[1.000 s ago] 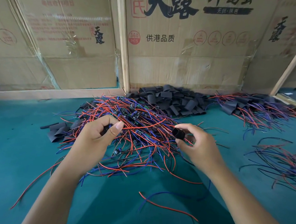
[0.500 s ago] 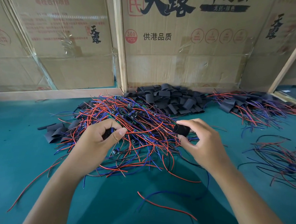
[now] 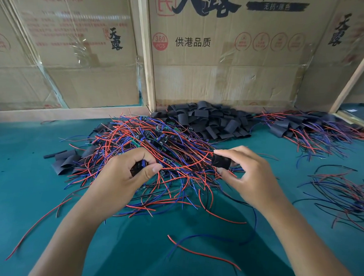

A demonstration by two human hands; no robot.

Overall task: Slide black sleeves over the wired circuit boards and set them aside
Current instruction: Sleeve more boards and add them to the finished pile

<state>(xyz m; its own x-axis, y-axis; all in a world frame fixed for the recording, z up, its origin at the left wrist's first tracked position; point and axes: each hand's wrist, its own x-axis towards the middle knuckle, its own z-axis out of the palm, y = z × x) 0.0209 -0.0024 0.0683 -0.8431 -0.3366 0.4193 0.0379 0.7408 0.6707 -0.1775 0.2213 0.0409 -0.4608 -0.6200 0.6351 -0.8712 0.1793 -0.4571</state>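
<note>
At the far left, a few flat black sleeves [image 3: 67, 162] lie on the green table [image 3: 17, 171], just beside the big tangle of red and blue wires [image 3: 155, 149] with small circuit boards among them.

The left hand [image 3: 120, 179] is over the near edge of that tangle, its fingers curled and thumb pressed in, pinching a small dark circuit board [image 3: 138, 167]. Most of the board is hidden in the grip, so which way it points cannot be told.

To its right, the right hand [image 3: 253, 175] holds a short black sleeve [image 3: 221, 161] between thumb and fingertips, raised just above the wires. The sleeve's long axis runs roughly left to right, and its open end faces left toward the other hand. The two hands are apart, with wires between them.

Behind them, a heap of black sleeves [image 3: 207, 122] sits against the back wall. Further right lies a pile of sleeved boards [image 3: 308, 129] with their wires trailing, and at the right edge a looser bunch of wires [image 3: 342, 194].

The table is covered in green cloth. Cardboard boxes [image 3: 202, 54] with printed characters, taped and framed by pale wooden strips [image 3: 145, 51], close off the back.
</note>
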